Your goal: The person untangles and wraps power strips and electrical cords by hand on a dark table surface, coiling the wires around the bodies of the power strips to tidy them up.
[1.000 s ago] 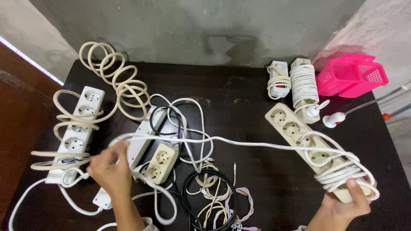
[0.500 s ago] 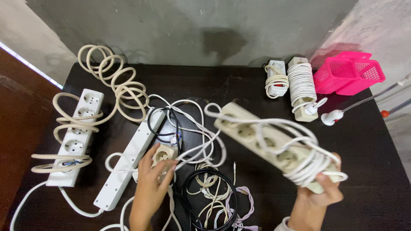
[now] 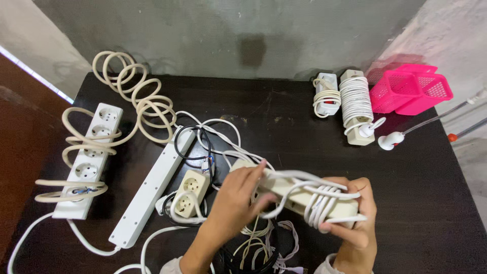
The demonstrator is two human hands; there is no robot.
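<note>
Right hand point(image 3: 355, 213) clamped on cream power strip point(image 3: 299, 195) wound in white cord point(image 3: 317, 205) — left hand point(image 3: 238, 195) pressing fingers on its near end, above cluttered dark tabletop point(image 3: 284, 116).

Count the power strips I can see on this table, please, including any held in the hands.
6. One with sockets at far left, a long white one, a small cream double one, a cream one in both hands, two cord-wrapped ones at back right. Cables may hide more.
</note>
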